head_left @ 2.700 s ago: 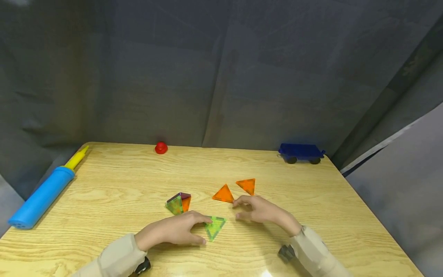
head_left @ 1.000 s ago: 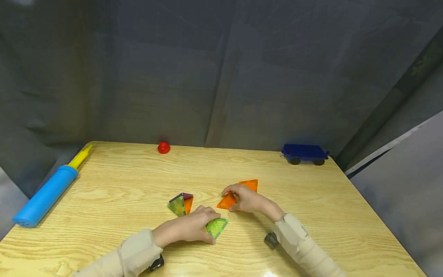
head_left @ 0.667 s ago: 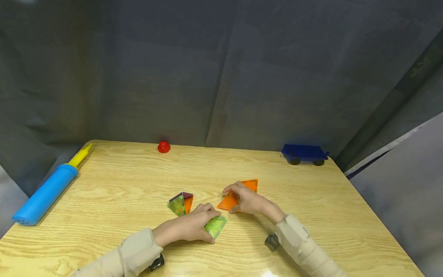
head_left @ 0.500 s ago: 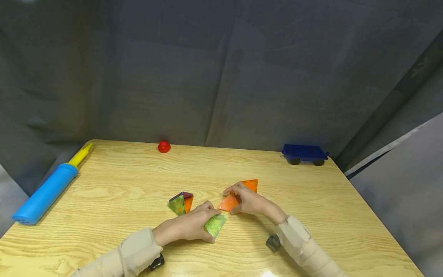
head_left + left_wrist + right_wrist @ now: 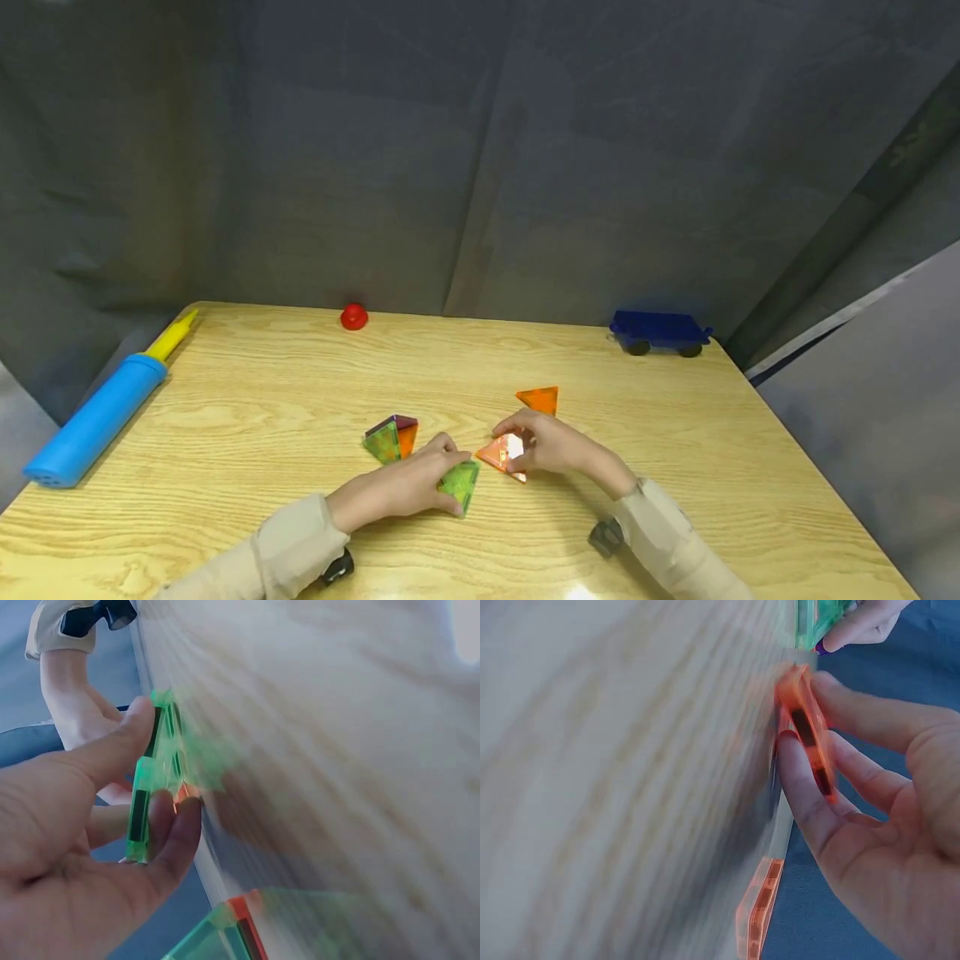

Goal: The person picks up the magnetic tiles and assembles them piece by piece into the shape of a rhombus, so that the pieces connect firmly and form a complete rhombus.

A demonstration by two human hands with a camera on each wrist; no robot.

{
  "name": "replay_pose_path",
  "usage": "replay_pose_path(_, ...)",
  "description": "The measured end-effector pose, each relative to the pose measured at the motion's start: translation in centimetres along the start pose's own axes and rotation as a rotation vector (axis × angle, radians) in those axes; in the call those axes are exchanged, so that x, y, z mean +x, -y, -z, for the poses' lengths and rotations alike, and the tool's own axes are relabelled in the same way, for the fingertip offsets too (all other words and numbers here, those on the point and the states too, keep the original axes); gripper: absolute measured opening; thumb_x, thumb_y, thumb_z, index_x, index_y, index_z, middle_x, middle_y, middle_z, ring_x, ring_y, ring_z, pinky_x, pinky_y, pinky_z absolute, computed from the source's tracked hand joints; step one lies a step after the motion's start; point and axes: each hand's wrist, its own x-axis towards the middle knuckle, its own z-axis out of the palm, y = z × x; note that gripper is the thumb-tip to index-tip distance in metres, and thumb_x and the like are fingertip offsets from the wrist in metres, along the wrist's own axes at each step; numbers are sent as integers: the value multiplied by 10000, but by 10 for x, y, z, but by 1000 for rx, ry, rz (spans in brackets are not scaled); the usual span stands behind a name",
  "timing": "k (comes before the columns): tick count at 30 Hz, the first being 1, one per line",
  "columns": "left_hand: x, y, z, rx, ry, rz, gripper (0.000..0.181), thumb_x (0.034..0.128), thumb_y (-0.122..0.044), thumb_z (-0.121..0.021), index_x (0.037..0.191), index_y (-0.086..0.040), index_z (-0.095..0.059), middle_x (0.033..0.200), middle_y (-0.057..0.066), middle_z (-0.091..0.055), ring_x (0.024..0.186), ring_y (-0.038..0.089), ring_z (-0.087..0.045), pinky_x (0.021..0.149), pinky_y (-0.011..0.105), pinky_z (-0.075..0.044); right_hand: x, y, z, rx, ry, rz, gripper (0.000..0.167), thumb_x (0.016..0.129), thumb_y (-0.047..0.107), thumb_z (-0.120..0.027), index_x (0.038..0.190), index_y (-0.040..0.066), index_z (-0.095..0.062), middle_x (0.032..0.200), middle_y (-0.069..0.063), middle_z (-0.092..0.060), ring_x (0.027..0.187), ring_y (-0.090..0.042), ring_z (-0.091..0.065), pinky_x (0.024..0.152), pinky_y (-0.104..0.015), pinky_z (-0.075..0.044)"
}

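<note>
My left hand (image 5: 408,485) pinches a translucent green triangular magnetic tile (image 5: 461,483) between thumb and fingers; the left wrist view shows the green tile (image 5: 141,810) tilted up off the wood. Just right of it, my right hand (image 5: 558,446) grips an orange triangular magnetic tile (image 5: 498,452), also tilted, its edge magnets showing in the right wrist view on the orange tile (image 5: 810,735). Behind the right hand a second orange tile (image 5: 542,400) lies on the table. Left of the green tile stands a small joined shape (image 5: 386,442) of green, orange and purple tiles.
A blue and yellow hand pump (image 5: 105,417) lies along the left edge of the wooden table (image 5: 285,375). At the back are a small red object (image 5: 354,317) and a dark blue toy wagon (image 5: 658,332). A dark curtain (image 5: 480,167) hangs behind.
My right hand has moved onto one orange tile, then lifted and tilted it toward me. The left hand has gone from touching the green tile to pinching and tilting it.
</note>
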Motion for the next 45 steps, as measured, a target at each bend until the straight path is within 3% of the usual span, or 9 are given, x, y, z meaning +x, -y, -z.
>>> replay_pose_path(2,0,1,1,-3,-4,5,670,849,-273,-705,1376,51,-448,1179,66,-456,921,100,-460,808,231,-451,-4,0,1,36,16,-3,495,802,103,-762,1257,51,-573,1226,-127,-536,784,-139,-510,649,-241,-488)
replay_pose_path(5,-1,1,2,-5,-7,10,616,898,-254,-653,1384,56,-433,1218,93,-475,954,115,-485,813,249,-461,-9,-1,2,71,41,-8,567,787,55,-762,1303,30,-530,1249,-154,-501,802,-153,-520,674,-246,-497)
replay_pose_path(14,-3,1,4,-3,-18,34,561,933,-237,-617,1377,58,-443,1242,116,-494,913,110,-510,781,263,-484,-17,-4,0,105,61,-1,499,823,16,-717,1287,-18,-539,900,-41,-595,786,-115,-553,691,-219,-492)
replay_pose_path(21,-3,2,4,-4,-35,36,531,929,-224,-624,1346,69,-477,1195,104,-507,867,96,-486,773,267,-482,-18,-2,-2,130,54,13,369,862,12,-672,1216,-38,-580,1018,-96,-608,814,-101,-569,703,-204,-501)
replay_pose_path(26,-3,2,4,-3,-36,42,527,927,-223,-626,1341,70,-483,1184,101,-512,872,102,-480,767,268,-475,-18,0,-4,97,42,32,297,867,19,-667,1157,-26,-620,981,-72,-600,817,-100,-534,721,-204,-492)
replay_pose_path(45,-1,4,4,-13,-23,36,522,933,-202,-617,1348,77,-469,1200,117,-506,915,123,-489,786,271,-469,-19,-1,-3,111,48,33,257,852,2,-677,1106,-31,-654,1021,-87,-650,822,-94,-565,735,-204,-508)
